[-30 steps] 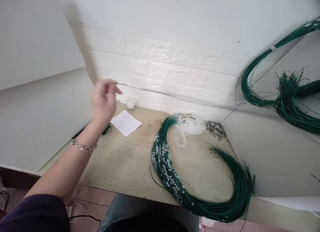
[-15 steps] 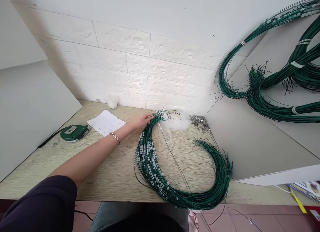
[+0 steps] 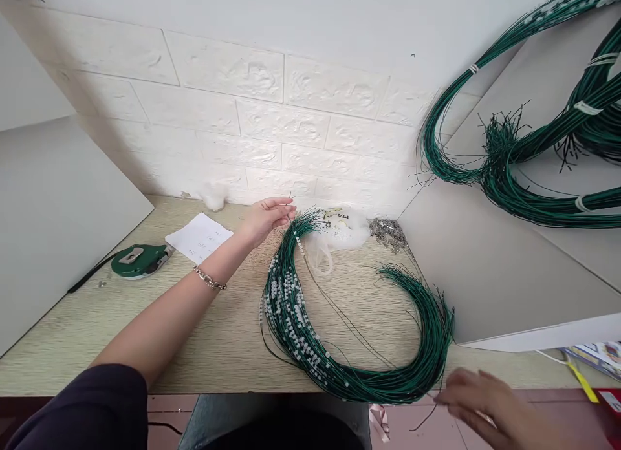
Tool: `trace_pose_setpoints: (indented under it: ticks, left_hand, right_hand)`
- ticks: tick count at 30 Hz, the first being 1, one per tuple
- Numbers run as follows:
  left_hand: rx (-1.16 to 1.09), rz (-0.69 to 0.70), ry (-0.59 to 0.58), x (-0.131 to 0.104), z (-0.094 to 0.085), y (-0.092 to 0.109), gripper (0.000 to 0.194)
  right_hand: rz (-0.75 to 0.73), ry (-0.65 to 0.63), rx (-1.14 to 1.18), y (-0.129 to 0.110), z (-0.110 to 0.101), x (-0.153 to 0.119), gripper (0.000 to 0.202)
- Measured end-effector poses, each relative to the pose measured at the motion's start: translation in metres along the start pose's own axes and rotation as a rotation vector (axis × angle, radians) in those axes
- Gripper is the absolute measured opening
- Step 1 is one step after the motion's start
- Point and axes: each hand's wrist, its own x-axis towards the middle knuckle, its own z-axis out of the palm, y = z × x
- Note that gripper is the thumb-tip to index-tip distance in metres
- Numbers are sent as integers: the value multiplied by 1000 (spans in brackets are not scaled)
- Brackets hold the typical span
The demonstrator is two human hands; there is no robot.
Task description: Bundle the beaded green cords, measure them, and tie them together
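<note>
Thumb and fingers of my left hand [image 3: 272, 218] are pinched on the end of a thin green wire, just above the upper left end of a big green wire bundle [image 3: 356, 380]. White beads sit along the bundle's left part, and it curves round in a U on the table. A beaded strand [image 3: 299, 243] runs down from my left hand across the inside of the curve. At the lower right, my right hand [image 3: 485, 401] is beside the bundle's right bend, fingers closed near a thin wire; it is blurred, so its hold is unclear.
A green tape measure [image 3: 140, 261] and a white paper [image 3: 200, 238] lie on the left of the table [image 3: 208, 346]. Behind the bundle are a clear plastic bag [image 3: 352, 233] and a dark, glittery heap [image 3: 389, 234]. More green bundles [image 3: 538, 143] rest at the upper right.
My left hand has risen slightly off the bundle's end with a wire, and the beaded strand has shifted left. My right hand has come into view at the lower right.
</note>
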Motion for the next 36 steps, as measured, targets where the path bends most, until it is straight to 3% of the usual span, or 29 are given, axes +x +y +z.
trace_pose_setpoints:
  ticks: [3, 5, 10, 12, 15, 19, 23, 26, 33, 36]
  left_hand:
    - [7, -18, -26, -8, 11, 14, 26]
    - [48, -17, -55, -15, 19, 20, 23]
    - [115, 6, -157, -32, 32, 27, 19]
    - [105, 3, -187, -36, 33, 29, 19]
    - [110, 8, -186, -39, 30, 31, 20]
    - [97, 44, -88, -34, 23, 34, 20]
    - [54, 2, -110, -29, 21, 31, 20]
    - [59, -19, -127, -30, 23, 29, 21]
    - [31, 0, 4, -8, 13, 17, 26]
    - [197, -58, -59, 3, 7, 4, 42]
  right_hand:
    - [27, 182, -87, 0, -5, 18, 26]
    - [-17, 288, -54, -17, -10, 36, 29]
    - [-242, 428, 290, -108, -31, 107, 36]
    - [-310, 393, 511, -140, -35, 139, 39]
    - [-387, 294, 742, -166, -34, 171, 36]
    - [-375, 84, 1063, -175, -29, 176, 34]
    - [-323, 44, 1268, -179, -26, 174, 40]
    - [-339, 29, 1258, -182, -25, 179, 34]
    - [-235, -81, 1210, -171, -10, 181, 29]
    - [-178, 4, 1198, -165, 2, 184, 25]
